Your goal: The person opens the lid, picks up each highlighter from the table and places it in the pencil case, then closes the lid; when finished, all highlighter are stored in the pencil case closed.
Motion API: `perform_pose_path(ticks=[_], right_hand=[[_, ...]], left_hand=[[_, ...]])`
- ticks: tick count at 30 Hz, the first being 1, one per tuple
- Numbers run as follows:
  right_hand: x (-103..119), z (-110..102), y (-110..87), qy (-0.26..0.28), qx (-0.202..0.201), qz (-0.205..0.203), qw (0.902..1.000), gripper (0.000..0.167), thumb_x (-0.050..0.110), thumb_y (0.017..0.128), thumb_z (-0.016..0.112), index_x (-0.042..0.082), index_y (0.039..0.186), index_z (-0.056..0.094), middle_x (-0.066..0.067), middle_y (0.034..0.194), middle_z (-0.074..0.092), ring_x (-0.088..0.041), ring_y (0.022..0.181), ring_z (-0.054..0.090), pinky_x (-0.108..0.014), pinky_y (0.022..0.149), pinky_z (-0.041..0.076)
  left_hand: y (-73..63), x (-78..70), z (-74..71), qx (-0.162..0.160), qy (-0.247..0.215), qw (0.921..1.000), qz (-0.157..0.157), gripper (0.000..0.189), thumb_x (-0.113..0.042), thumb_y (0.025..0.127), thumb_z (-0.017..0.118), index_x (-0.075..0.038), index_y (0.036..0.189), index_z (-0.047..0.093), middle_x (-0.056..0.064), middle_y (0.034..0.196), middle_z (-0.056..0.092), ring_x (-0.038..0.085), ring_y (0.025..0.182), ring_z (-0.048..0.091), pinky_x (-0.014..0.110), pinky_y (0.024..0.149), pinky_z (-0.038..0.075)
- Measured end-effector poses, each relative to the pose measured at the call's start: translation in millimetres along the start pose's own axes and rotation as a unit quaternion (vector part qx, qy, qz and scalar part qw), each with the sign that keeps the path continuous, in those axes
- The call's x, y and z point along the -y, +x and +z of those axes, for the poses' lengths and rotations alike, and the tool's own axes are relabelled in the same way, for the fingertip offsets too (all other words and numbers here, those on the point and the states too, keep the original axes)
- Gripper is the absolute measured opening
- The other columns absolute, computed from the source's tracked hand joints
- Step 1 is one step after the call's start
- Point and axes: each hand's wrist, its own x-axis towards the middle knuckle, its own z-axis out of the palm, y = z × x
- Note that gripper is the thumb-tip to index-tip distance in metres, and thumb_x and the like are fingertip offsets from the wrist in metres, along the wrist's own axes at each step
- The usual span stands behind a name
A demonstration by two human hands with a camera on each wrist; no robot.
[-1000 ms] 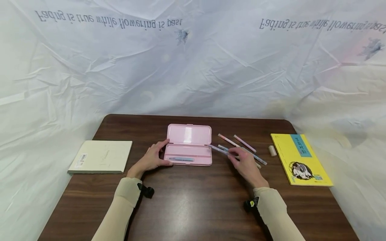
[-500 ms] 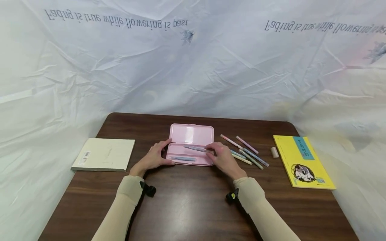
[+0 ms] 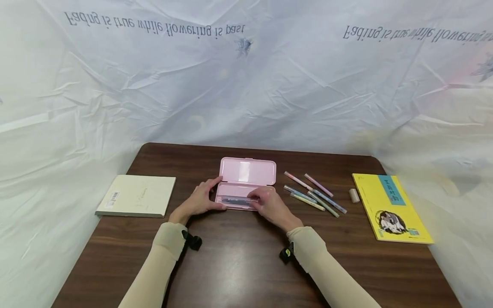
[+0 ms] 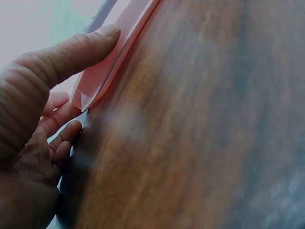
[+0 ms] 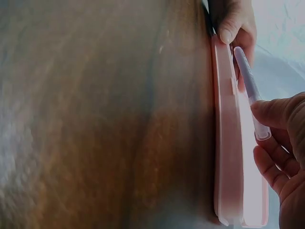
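A pink pencil case (image 3: 229,170) lies open on the table, its lid folded back. My left hand (image 3: 199,199) holds the case's left end, thumb on the front rim and fingers round toward the back. My right hand (image 3: 272,209) pinches a pen (image 5: 248,76) near its clear end, between thumb and fingers. In the right wrist view the pen's pale purple end points toward my left hand, just above the case. From the head view the pen hangs over the front compartment and largely covers what lies there.
Several colored pens (image 3: 323,204) lie loosely right of the case. Beyond them are a white eraser (image 3: 354,196) and a yellow book (image 3: 369,201). A cream notebook (image 3: 142,194) lies at the left. White sheeting (image 3: 246,107) hangs behind the table.
My right hand has carried the pen left from the loose pens to over the case, then down toward its front compartment. My left hand has kept its hold on the case.
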Motion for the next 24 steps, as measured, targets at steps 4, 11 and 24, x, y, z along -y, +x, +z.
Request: perform_pose_path(ticks=[4, 11, 24], right_hand=[[1.5, 2.6, 0.8, -0.006, 0.009, 0.008, 0.9999, 0.015, 0.002, 0.088, 0.083, 0.005, 0.101, 0.079, -0.006, 0.097, 0.075, -0.019, 0.086, 0.065, -0.038, 0.081, 0.054], [3.0, 5.8, 0.1, -0.018, 0.033, 0.026, 0.9990, 0.014, 0.004, 0.091, 0.082, 0.006, 0.104, 0.078, -0.007, 0.100, 0.076, -0.020, 0.089, 0.066, -0.039, 0.082, 0.055], [1.9, 5.9, 2.5, -0.028, 0.054, 0.026, 0.9978, 0.014, 0.006, 0.091, 0.082, 0.007, 0.104, 0.078, -0.005, 0.098, 0.075, -0.018, 0.089, 0.064, -0.039, 0.083, 0.055]], left_hand=[[-0.8, 0.3, -0.9, 0.001, -0.001, 1.0000, -0.003, 0.112, -0.047, 0.077, 0.093, -0.023, 0.168, 0.032, 0.015, 0.158, 0.046, 0.036, 0.128, 0.044, 0.062, 0.111, 0.035], [0.2, 0.9, 0.0, -0.001, 0.001, 1.0000, 0.005, 0.112, -0.049, 0.077, 0.093, -0.022, 0.168, 0.033, 0.014, 0.153, 0.050, 0.033, 0.123, 0.046, 0.059, 0.107, 0.038], [-0.4, 1.8, 1.7, -0.004, -0.004, 1.0000, 0.000, 0.111, -0.048, 0.078, 0.093, -0.023, 0.168, 0.033, 0.013, 0.153, 0.049, 0.033, 0.124, 0.045, 0.058, 0.108, 0.038]])
